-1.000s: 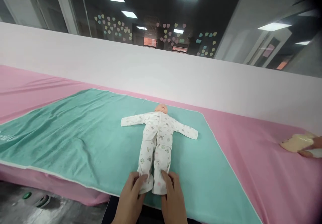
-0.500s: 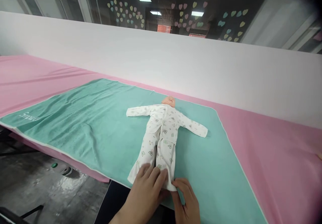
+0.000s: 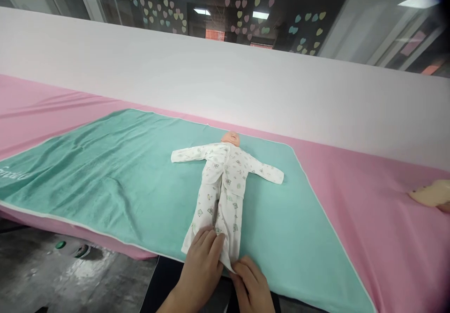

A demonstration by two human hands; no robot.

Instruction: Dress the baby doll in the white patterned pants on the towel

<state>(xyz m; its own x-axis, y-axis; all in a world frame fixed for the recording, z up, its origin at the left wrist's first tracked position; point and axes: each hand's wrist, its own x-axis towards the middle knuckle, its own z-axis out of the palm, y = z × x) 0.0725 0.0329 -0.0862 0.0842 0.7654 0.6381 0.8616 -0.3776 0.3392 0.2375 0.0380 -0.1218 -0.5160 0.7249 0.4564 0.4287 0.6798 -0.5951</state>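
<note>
A baby doll (image 3: 231, 138) lies on its back on a green towel (image 3: 151, 163), dressed in a white printed top (image 3: 228, 163) with both sleeves spread out. White printed trousers (image 3: 204, 205) cover its legs, which point toward me. My left hand (image 3: 204, 261) is closed on the lower part of the trouser leg on the right. At that leg's hem, my right hand (image 3: 251, 282) pinches the cloth between thumb and fingers. The hem is pulled to a corner between my two hands. Any foot inside the leg is hidden.
Pink cloth (image 3: 351, 177) covers the table under the towel. A low white wall (image 3: 211, 83) runs along the back. A pale tan object (image 3: 431, 193) lies at the far right. A bottle (image 3: 72, 247) is on the floor at left.
My right hand has moved slightly left and down with the trouser hem, now drawn to a point. The view has turned right, bringing in the pale tan object.
</note>
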